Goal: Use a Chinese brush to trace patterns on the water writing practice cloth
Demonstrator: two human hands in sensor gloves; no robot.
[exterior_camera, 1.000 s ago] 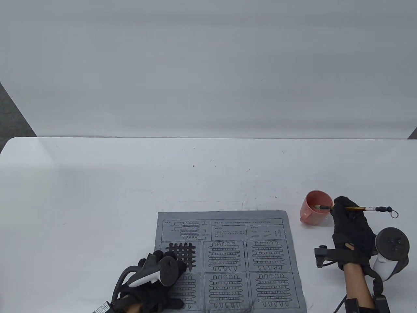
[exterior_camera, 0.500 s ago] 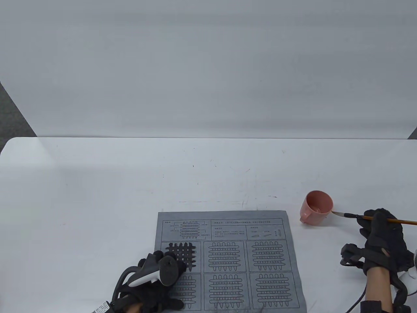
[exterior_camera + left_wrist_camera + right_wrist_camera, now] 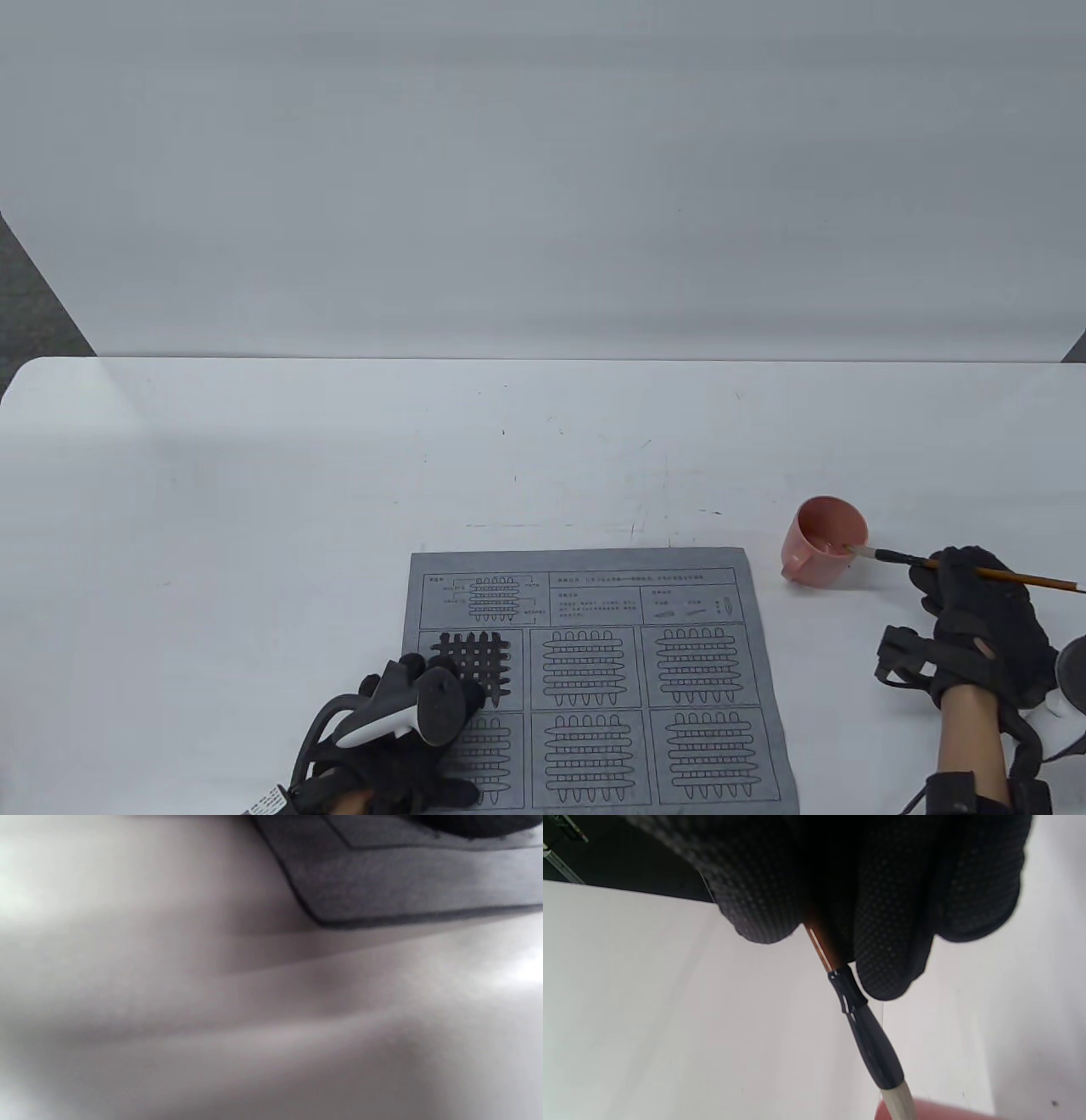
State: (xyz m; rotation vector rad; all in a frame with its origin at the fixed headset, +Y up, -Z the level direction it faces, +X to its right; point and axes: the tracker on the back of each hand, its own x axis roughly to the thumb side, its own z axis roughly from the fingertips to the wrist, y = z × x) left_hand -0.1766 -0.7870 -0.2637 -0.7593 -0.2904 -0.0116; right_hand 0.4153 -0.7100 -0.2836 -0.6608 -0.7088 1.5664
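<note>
Brush (image 3: 976, 571) tail cut off at right edge (left wrist view blurred).

a white table (image 3: 339, 475) with rounded far corners carries everything – its top is marked with small scuffs and dark flecks around the middle. a grey water writing practice cloth (image 3: 594, 586) lies flat on it near the front edge, printed with a grid of bar-pattern panels; one panel, at the left of the upper row, is darkened. to the right of the cloth, apart from it, a pink cup (image 3: 827, 539) stands upright on the table. the left hand (image 3: 399, 739) rests on the cloth's front left corner – pressing it against the tabletop.
</note>
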